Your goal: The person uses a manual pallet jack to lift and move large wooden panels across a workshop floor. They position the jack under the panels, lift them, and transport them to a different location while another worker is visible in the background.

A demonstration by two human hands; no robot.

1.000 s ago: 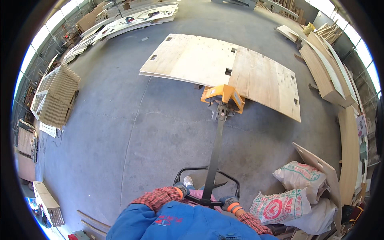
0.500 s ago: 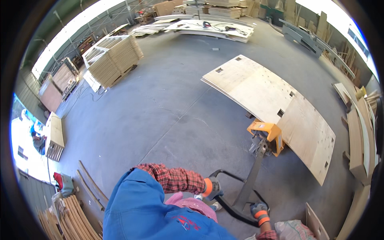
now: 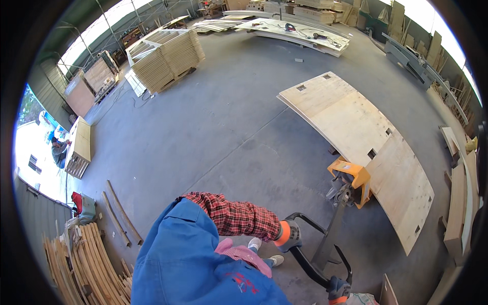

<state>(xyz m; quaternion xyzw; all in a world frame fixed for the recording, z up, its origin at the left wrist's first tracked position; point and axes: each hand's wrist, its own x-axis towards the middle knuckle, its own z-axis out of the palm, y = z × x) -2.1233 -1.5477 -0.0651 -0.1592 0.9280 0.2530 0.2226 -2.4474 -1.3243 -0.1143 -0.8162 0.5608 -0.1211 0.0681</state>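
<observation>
My left hand (image 3: 290, 235), in a grey glove with an orange cuff, is closed on one end of the black handle (image 3: 311, 268) of a hand pallet truck. Lower down, my right hand (image 3: 338, 291), gloved alike, grips the handle's other end. From there the handle's shaft runs up to the truck's orange body (image 3: 354, 174). Large plywood sheets (image 3: 356, 124) with small square cut-outs lie in front of the truck body, their near part reaching out to its right. What carries them underneath is hidden.
A tall stack of wooden frames (image 3: 168, 61) stands at the far left. Boards with power tools (image 3: 300, 33) lie at the back. Long timbers (image 3: 457, 203) line the right side; wooden strips (image 3: 96, 259) are piled at lower left. Another person (image 3: 59, 151) crouches by a slatted crate (image 3: 80, 147).
The whole view has turned a little left, so things appear further right. Both hands keep their hold on the handle, which sits further right and lower in the picture.
</observation>
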